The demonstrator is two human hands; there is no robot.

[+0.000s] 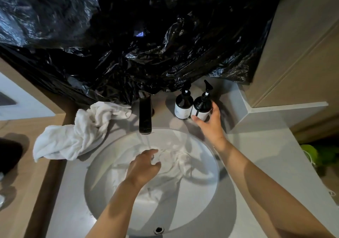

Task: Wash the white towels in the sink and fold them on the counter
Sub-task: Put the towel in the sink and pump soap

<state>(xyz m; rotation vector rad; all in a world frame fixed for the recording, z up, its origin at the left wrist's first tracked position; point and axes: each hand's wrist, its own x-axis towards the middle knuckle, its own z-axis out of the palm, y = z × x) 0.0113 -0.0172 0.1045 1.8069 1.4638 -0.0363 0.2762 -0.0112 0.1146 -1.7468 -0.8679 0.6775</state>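
Observation:
A wet white towel lies spread in the round white sink. Water runs from the black faucet onto it. My left hand hovers palm down over the towel under the stream, fingers loosely bent, holding nothing that I can see. My right hand reaches to the back right and grips the nearer of two dark pump bottles, thumb at its base and fingers round its right side. A second crumpled white towel lies on the grey counter left of the faucet.
The other dark pump bottle stands just left of the gripped one. Black plastic sheeting hangs over the wall behind the faucet. A beige cabinet rises at the right. A wooden ledge runs along the left.

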